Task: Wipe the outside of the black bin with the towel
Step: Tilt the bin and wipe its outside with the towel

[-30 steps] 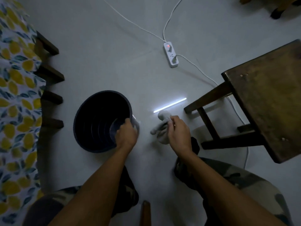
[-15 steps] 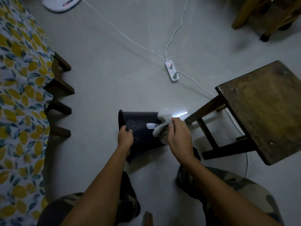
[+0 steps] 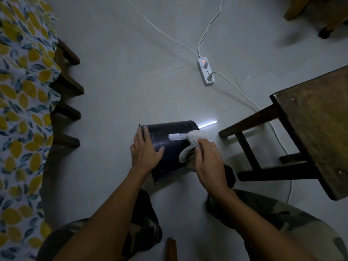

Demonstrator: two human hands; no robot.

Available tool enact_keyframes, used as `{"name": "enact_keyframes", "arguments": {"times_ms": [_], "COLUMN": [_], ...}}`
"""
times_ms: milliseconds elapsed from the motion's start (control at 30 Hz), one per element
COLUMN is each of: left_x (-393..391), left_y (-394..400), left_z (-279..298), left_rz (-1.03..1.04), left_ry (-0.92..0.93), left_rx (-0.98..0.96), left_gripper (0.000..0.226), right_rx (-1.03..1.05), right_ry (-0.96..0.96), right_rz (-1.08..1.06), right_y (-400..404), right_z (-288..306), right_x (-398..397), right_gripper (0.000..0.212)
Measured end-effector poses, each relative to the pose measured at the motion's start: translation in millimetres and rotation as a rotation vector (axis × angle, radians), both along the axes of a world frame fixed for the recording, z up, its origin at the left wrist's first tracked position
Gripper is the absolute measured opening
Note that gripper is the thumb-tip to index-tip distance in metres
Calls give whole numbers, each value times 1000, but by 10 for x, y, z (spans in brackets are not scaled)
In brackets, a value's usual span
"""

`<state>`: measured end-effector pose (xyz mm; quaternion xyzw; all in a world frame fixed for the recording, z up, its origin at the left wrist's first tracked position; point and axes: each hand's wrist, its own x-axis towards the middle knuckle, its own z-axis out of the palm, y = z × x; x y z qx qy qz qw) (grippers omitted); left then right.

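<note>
While a wooden stool [image 3: 310, 129] crowds the right, left hand [image 3: 146, 150] lies flat, fingers spread, on the tipped black bin [image 3: 169, 147]; right hand [image 3: 208, 160] is bunched around the towel [image 3: 192, 146].

We see the black bin [image 3: 170, 147] lying on its side on the grey floor [image 3: 131, 72]. Our left hand [image 3: 145, 151] rests flat on its wall near the rim, fingers spread. Our right hand [image 3: 209, 161] clutches the towel [image 3: 193, 144] against the bin's right end. A wooden stool [image 3: 310, 129] stands to the right, a power strip [image 3: 205, 73] farther off.
</note>
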<state>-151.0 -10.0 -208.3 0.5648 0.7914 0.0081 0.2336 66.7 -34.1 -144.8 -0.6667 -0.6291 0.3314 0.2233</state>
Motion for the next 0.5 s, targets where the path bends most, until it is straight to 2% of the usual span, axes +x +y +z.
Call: {"name": "enact_keyframes", "arguments": {"times_ms": [67, 100, 233, 367, 500], "left_x": [15, 34, 35, -37, -162], "left_y": [99, 152, 293, 279, 251], "left_z": [-13, 0, -134, -232, -243], "left_rz": [-297, -379, -348, -365, -508], "left_ry": [208, 261, 271, 265, 352], "left_rx": [-3, -50, -199, -174, -22], "left_gripper": [129, 139, 161, 161, 138], "right_rx": [37, 55, 97, 72, 96], "right_ry": [4, 6, 32, 23, -327], "right_rz": [14, 32, 167, 296, 485], "right_y": [1, -1, 35, 175, 264], "right_z": [-31, -62, -239, -555, -998], "right_x": [-41, -66, -179, -364, -560], "right_gripper": [16, 16, 22, 29, 40]}}
